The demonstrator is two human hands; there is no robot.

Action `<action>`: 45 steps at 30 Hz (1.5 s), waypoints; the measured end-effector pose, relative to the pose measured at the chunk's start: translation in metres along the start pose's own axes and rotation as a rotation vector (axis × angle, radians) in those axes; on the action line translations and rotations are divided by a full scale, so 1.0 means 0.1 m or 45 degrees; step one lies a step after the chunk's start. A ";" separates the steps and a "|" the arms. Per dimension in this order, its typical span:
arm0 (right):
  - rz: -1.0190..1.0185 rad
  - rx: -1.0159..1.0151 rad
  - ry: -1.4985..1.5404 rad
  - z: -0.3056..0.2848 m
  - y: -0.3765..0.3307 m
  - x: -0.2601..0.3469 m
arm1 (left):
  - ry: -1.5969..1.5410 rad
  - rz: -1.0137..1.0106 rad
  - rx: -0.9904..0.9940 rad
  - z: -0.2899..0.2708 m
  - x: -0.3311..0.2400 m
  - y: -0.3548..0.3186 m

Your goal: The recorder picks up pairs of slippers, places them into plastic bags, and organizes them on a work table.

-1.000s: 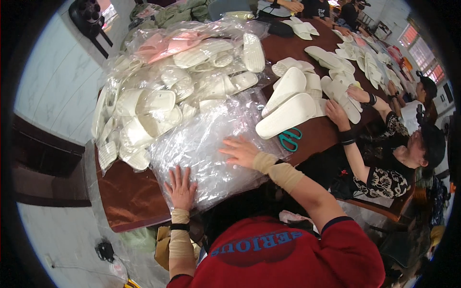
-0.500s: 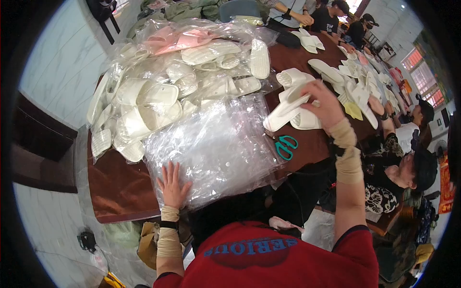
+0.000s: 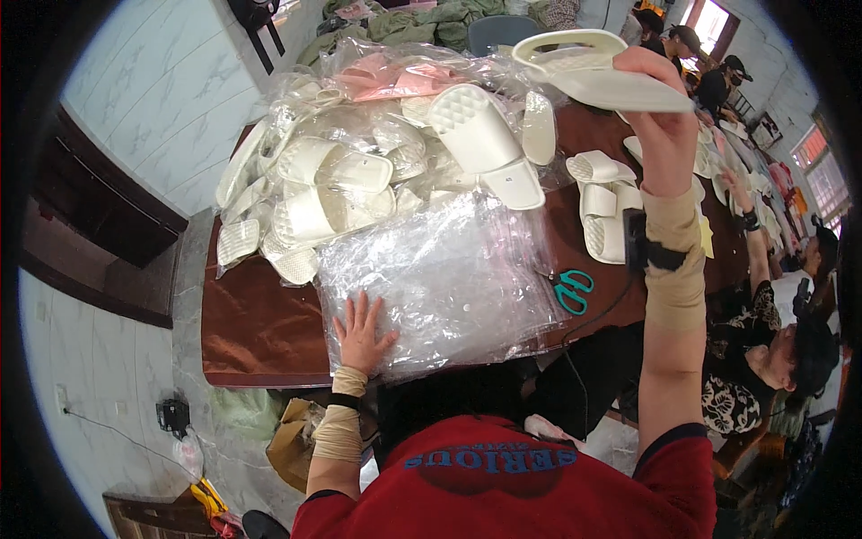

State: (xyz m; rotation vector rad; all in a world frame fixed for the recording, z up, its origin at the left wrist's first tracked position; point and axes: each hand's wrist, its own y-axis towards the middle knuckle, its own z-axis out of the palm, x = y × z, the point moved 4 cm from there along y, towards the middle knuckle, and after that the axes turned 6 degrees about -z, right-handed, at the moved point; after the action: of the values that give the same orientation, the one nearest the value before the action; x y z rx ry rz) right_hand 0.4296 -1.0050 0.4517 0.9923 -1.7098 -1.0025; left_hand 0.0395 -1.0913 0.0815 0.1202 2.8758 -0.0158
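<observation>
My left hand [image 3: 365, 340] lies open, fingers spread, on the near left corner of a stack of clear plastic bags [image 3: 431, 278]. High at the upper right, my right hand [image 3: 660, 121] grips a white slipper [image 3: 620, 88] by its edge, with the sole side-on. A second white slipper [image 3: 485, 135], unwrapped, shows over the far edge of the bag stack; whether it rests there or is in the air, I cannot tell. Two more white slippers [image 3: 603, 225] lie on the brown tabletop right of the bags. Green-handled scissors [image 3: 573, 292] are beside the stack.
Bagged white slippers [image 3: 310, 198] and a pink pair [image 3: 395, 76] are heaped at the far left of the brown table [image 3: 260, 337]. Co-workers sit along the right side, one in a patterned black shirt [image 3: 736, 395] close by. A dark cable [image 3: 597, 319] crosses near the scissors.
My right hand has lifted up and away from the table with a slipper. Another slipper now appears over the bags' far edge. My left hand stays on the bags; the view has shifted.
</observation>
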 end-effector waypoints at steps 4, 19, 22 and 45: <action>0.182 0.030 0.203 -0.22 -0.05 -0.56 | -0.013 -0.001 0.025 -0.03 -0.05 -0.03; 0.318 0.350 -1.106 -0.38 -1.05 -1.12 | 0.044 0.005 -0.069 -0.07 -0.03 0.00; 0.169 0.976 -0.942 1.14 -1.70 -0.49 | 0.052 -0.067 -0.052 -0.03 0.09 -0.10; 1.166 0.753 -0.936 0.31 -3.49 -0.67 | 0.049 0.054 -0.073 -0.04 -0.03 0.01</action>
State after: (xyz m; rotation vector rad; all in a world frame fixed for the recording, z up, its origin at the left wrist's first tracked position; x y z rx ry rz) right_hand 0.4861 -1.0598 0.1034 0.0218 -2.7718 -0.2192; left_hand 0.0411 -1.0907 0.0863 0.1719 2.9085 0.0777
